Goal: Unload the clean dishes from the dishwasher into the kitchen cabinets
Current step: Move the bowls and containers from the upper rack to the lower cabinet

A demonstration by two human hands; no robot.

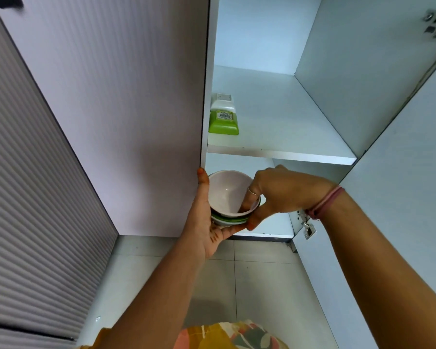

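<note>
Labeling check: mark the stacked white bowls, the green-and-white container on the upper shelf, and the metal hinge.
stacked white bowls (227, 195), head view, inside of top bowl
green-and-white container (223, 117), head view, labelled face
metal hinge (307, 226), head view, lower bracket

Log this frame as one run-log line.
phase: placing | held: stack of bowls | left hand supports underneath | right hand pinches rim | target: lower shelf | upper shelf: green container
</note>
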